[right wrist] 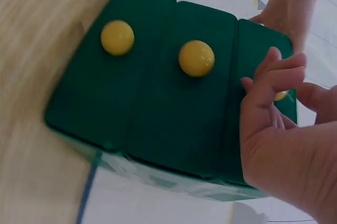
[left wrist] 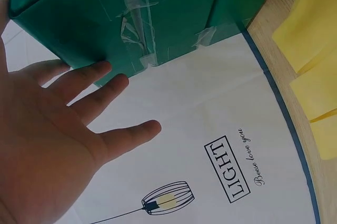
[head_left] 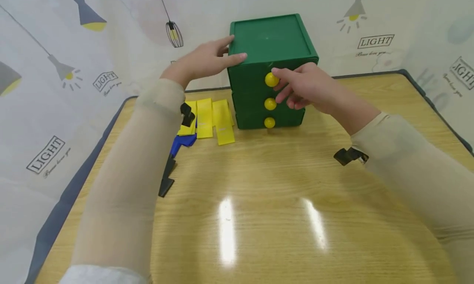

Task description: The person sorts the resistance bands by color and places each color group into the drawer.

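A small green three-drawer cabinet (head_left: 274, 41) stands at the back of the wooden table, with a round yellow knob on each drawer. My left hand (head_left: 209, 59) rests at its top left edge, thumb on top and fingers spread along the side. In the left wrist view, that hand (left wrist: 63, 113) has its fingers fairly straight against the green side. At the top drawer, my right hand (head_left: 307, 86) pinches the drawer knob (head_left: 272, 79) between thumb and curled fingers. Below it are the middle knob (head_left: 270, 103) and bottom knob (head_left: 269, 122). All three drawers look closed.
Several yellow strips (head_left: 205, 118) lie left of the cabinet, with blue pieces (head_left: 185, 140) and black pieces (head_left: 167, 181) nearer to me, partly behind my left forearm. A printed white sheet (head_left: 137, 12) rises behind the table's dark edge.
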Tool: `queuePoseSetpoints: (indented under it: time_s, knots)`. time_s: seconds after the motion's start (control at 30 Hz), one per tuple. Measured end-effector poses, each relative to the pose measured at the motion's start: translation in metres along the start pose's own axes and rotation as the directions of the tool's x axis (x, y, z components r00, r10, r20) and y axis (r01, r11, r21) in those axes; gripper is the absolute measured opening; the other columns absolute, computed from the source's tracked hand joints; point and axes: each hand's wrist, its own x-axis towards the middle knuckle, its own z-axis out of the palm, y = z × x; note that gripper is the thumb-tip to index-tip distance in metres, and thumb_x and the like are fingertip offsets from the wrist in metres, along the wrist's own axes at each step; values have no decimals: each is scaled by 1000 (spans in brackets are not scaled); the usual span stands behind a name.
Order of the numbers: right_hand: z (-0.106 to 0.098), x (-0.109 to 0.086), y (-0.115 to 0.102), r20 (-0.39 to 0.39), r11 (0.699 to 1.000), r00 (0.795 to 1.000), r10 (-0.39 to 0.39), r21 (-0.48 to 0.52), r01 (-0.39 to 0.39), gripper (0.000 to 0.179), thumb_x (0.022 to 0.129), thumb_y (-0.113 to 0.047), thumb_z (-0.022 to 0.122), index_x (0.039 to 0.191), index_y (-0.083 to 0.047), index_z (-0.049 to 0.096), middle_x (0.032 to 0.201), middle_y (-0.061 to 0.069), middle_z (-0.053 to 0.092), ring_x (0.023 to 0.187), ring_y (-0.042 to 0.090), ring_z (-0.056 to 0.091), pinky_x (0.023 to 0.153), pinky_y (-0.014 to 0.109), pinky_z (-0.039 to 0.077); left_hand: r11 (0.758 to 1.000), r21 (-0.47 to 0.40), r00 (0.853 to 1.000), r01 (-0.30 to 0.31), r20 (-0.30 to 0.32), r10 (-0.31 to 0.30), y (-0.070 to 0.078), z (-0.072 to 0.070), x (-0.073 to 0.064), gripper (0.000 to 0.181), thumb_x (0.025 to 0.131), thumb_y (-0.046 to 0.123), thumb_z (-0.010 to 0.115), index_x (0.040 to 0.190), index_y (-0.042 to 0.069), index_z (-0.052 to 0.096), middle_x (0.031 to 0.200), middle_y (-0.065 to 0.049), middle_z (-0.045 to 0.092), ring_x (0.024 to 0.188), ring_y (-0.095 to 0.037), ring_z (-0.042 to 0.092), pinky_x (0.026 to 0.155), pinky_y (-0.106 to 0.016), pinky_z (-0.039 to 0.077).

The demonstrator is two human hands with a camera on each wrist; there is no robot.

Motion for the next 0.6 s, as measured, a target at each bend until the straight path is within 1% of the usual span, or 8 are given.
queuePoseSetpoints:
  time_s: [0.07,0.13,0.23,0.33,0.4,0.53,0.6]
  knots:
    - [3,5,1,45,987,999,21,156,-28,62,106,-59,56,127,-2,61,84,-2,77,58,10,58,58,23,52,1000,5,1000,5,9,-5,1,-2,0,95,102,75,44,172,33,-5,181,-1,13,168,-20,18,136,-48,20]
    - [5,9,4,82,961,996,33,270,-54,58,106,-57,57,126,-2,60,87,0,78,58,10,58,58,21,51,1000,10,1000,6,22,-6,2,-3,2,97,102,75,45,171,34,-7,181,-1,11,168,-20,17,136,-48,19]
    - [10,12,7,101,928,994,38,367,-73,56,105,-54,60,123,-2,64,88,2,80,57,10,59,58,19,52,1000,13,999,8,42,-8,4,-4,6,98,101,75,46,170,35,-11,181,1,5,169,-20,12,137,-47,16]
    - [14,14,8,91,906,995,44,416,-78,54,105,-53,62,117,-1,70,87,2,80,56,10,59,58,19,52,1000,21,998,23,51,-24,4,-6,9,101,100,77,46,169,35,-14,181,4,-2,169,-19,6,138,-47,13]
    - [16,14,9,82,898,995,49,433,-80,53,104,-53,63,113,-2,72,87,2,80,55,9,58,58,19,52,999,18,998,35,53,-36,3,-7,10,101,99,78,46,169,35,-14,181,7,-5,169,-17,3,138,-47,11]
    - [18,13,10,64,897,996,54,435,-76,53,104,-55,63,111,-3,73,86,1,80,56,9,58,58,19,52,999,-15,997,52,55,-51,2,-5,10,101,99,78,47,169,37,-14,180,10,-6,169,-15,1,138,-46,10]
    - [20,11,10,55,900,997,48,430,-67,54,103,-55,63,113,-3,71,86,1,80,56,8,58,58,19,52,998,-39,997,58,55,-56,2,-4,11,100,99,78,47,168,39,-14,180,10,-4,169,-15,4,138,-47,11]
